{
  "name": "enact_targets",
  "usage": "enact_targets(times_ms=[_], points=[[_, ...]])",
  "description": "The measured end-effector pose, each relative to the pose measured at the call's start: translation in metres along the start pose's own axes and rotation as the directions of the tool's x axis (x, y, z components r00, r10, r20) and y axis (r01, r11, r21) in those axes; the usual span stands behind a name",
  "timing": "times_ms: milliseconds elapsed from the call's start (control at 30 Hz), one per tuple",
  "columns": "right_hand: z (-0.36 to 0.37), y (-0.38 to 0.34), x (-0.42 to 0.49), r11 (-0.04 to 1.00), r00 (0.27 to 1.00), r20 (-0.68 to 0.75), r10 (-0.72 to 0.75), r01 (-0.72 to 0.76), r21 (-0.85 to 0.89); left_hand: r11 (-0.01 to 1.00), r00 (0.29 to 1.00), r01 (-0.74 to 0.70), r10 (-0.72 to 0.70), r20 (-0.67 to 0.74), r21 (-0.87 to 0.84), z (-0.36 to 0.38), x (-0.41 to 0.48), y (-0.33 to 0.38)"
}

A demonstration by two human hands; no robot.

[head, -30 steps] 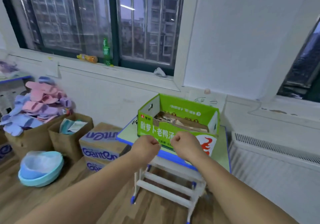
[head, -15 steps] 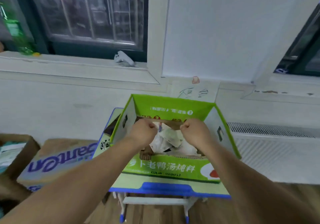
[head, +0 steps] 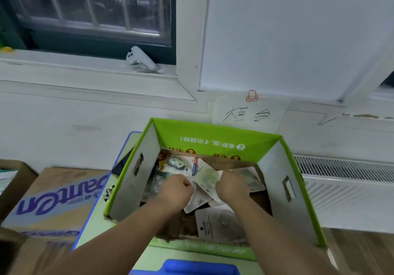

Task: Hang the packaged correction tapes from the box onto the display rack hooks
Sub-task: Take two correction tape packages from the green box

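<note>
An open green cardboard box [head: 215, 138] stands on a small desk and holds several carded correction tape packages. One package [head: 178, 164] lies at the back left, another [head: 215, 221] near the front. Both my hands are down inside the box. My left hand [head: 174, 191] is curled and pinches the left edge of a pale green package [head: 207, 178]. My right hand [head: 232, 186] is curled round that package's right edge. No display rack or hooks are in view.
The desk [head: 119, 228] has a pale green top with a blue rim. Brown cartons [head: 53, 202] sit on the floor to the left. A white radiator [head: 349, 191] runs along the right wall. A white controller [head: 139, 59] lies on the windowsill.
My view has come closer and now looks down into the box. Both fists have dropped from above the box rim down among the packages and taken hold of one.
</note>
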State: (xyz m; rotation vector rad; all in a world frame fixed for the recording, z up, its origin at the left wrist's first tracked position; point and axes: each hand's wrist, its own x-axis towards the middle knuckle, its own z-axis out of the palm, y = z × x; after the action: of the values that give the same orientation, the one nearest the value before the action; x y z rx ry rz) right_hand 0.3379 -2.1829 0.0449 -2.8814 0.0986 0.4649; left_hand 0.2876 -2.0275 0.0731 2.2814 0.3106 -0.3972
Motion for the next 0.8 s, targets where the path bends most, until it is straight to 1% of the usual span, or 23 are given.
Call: enact_targets(times_ms=[33,100,233,300,367,433,500,533,633,733,800], points=[[0.002,0.002,0.001,1.000,1.000,-0.024,0.000,0.000,0.001,1.000,1.000,-0.001,0.001,0.002,-0.012,0.001,0.003,0.002],[0.007,0.006,0.006,1.000,1.000,0.004,-0.018,0.018,0.004,1.000,1.000,-0.007,0.007,0.004,-0.023,0.002,0.007,0.006],[0.023,0.014,0.016,0.990,0.978,0.208,0.002,-0.031,0.136,1.000,0.999,0.011,-0.011,0.033,0.002,0.010,0.009,0.005],[0.030,0.017,0.016,0.995,0.963,0.269,-0.001,-0.026,0.097,0.999,0.999,0.033,-0.033,0.039,-0.003,0.014,0.009,0.002],[0.031,0.019,0.017,0.997,0.970,0.244,-0.014,-0.006,0.080,0.999,0.998,0.042,-0.042,0.038,0.002,0.015,0.008,0.001],[0.030,0.019,0.020,0.994,0.981,0.190,-0.036,0.016,0.106,0.999,0.998,0.038,-0.039,0.043,0.002,0.016,0.008,0.002],[0.031,0.017,0.023,0.988,0.980,0.191,-0.047,0.017,0.154,0.999,0.999,0.034,-0.034,0.043,0.008,0.015,0.007,0.002],[0.032,0.015,0.023,0.986,0.974,0.218,-0.053,0.016,0.166,0.999,0.998,0.034,-0.034,0.044,0.005,0.016,0.007,0.002],[0.038,0.013,0.021,0.991,0.963,0.261,-0.060,0.027,0.131,0.999,0.998,0.031,-0.030,0.048,-0.010,0.015,0.006,-0.001],[0.037,0.017,0.017,0.997,0.966,0.256,-0.025,0.007,0.071,0.999,0.998,0.031,-0.030,0.049,-0.029,0.016,0.005,-0.003],[0.036,0.018,0.017,0.999,0.977,0.214,-0.013,0.005,0.036,0.999,0.999,0.028,-0.026,0.046,-0.035,0.017,0.004,-0.003]])
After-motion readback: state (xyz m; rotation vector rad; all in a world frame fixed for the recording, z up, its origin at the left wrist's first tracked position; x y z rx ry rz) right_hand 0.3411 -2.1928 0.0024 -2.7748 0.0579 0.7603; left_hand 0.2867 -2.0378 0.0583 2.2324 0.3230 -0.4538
